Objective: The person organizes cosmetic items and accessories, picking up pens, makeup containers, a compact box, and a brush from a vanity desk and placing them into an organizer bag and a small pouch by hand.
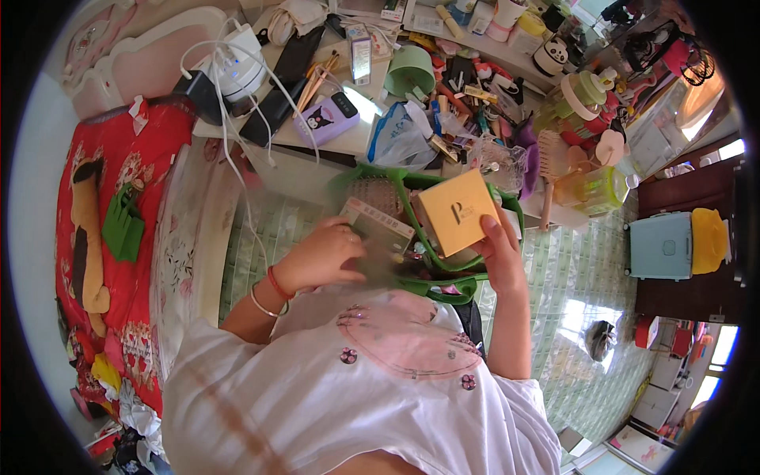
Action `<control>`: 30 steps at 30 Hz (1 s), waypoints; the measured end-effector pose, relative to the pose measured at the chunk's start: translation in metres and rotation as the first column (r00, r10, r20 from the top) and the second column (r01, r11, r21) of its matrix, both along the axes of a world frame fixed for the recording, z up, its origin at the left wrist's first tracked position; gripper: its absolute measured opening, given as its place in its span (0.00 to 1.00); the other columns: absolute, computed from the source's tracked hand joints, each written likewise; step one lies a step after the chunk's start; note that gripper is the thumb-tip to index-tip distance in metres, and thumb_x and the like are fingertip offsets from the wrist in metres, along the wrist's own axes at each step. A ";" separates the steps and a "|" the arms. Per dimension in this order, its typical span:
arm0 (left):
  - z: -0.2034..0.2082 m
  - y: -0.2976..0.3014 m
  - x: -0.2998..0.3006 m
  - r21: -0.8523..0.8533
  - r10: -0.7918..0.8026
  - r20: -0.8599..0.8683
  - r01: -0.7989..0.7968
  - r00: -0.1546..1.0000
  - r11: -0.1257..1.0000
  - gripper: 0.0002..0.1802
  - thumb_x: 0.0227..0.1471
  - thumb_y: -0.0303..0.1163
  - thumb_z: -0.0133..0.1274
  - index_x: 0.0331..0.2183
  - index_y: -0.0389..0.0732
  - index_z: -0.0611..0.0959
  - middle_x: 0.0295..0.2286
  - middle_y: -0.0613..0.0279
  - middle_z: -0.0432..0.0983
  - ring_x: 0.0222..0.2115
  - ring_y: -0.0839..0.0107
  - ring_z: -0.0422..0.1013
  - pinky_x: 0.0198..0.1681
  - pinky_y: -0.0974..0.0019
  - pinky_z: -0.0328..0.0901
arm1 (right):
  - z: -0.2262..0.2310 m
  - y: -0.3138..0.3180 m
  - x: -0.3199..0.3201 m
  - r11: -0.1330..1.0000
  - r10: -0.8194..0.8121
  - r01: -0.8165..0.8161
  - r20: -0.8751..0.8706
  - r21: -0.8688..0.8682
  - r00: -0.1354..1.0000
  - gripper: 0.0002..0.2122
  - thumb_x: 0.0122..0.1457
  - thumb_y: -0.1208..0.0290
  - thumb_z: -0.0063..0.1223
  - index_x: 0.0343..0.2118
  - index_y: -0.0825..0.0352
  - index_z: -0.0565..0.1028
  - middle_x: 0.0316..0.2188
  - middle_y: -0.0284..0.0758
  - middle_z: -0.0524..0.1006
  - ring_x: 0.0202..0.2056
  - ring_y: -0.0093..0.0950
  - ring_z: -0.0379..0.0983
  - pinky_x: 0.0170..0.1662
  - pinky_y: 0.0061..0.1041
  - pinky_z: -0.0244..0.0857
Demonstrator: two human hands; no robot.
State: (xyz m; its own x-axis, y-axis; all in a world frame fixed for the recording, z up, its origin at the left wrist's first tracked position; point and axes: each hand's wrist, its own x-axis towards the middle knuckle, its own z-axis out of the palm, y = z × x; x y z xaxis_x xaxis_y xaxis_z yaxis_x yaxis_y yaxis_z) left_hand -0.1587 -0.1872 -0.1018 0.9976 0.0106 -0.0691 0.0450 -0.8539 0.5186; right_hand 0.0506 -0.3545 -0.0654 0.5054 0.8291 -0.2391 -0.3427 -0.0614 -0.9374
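Observation:
My right hand (504,249) grips a square golden-yellow box (457,212) by its right side, thumb on the front face. Below that box lies an open green bag (434,261) with handles, close to my lap. A flat pale box (376,223) stands tilted in the bag's left part. Beside its left end is my left hand (328,252), wearing a red bracelet and a silver bangle. The left fingers are half curled and apart, and I see nothing held in them. A blurred patch over that part of the bag hides some detail.
Ahead, a crowded dressing table carries a lilac power bank (326,120), a green cup (410,71), cosmetics (475,95) and a yellow-green bottle (590,190). White cables (247,170) hang over its edge. Left is a bed with a red cover (131,229); far right stands a light-blue suitcase (661,247).

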 end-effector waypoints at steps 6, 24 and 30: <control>-0.005 -0.016 -0.018 0.091 0.033 0.236 -0.056 0.971 0.994 0.12 0.38 0.39 0.50 0.17 0.39 0.74 0.20 0.61 0.69 0.28 0.62 0.64 0.36 0.62 0.57 | -0.018 0.028 -0.021 0.950 0.301 -0.305 0.437 -0.064 0.848 0.24 0.51 0.67 0.46 0.50 0.70 0.56 0.44 0.35 0.62 0.47 0.25 0.58 0.45 0.22 0.56; -0.014 -0.017 -0.020 0.071 0.227 0.251 -0.251 0.941 0.965 0.11 0.40 0.40 0.51 0.20 0.43 0.76 0.19 0.65 0.70 0.26 0.69 0.66 0.48 0.59 0.51 | -0.018 0.119 -0.020 0.840 0.419 -0.314 0.897 -0.441 -0.141 0.13 0.50 0.62 0.42 0.30 0.68 0.69 0.20 0.40 0.71 0.29 0.38 0.63 0.35 0.33 0.57; -0.010 -0.011 -0.014 -0.008 0.273 0.297 -0.283 0.915 0.959 0.09 0.37 0.37 0.54 0.21 0.42 0.76 0.21 0.65 0.70 0.27 0.68 0.66 0.45 0.62 0.55 | -0.038 0.116 -0.030 0.955 0.232 -0.192 0.973 -0.225 0.013 0.10 0.52 0.65 0.40 0.24 0.67 0.62 0.15 0.40 0.69 0.18 0.40 0.68 0.21 0.34 0.61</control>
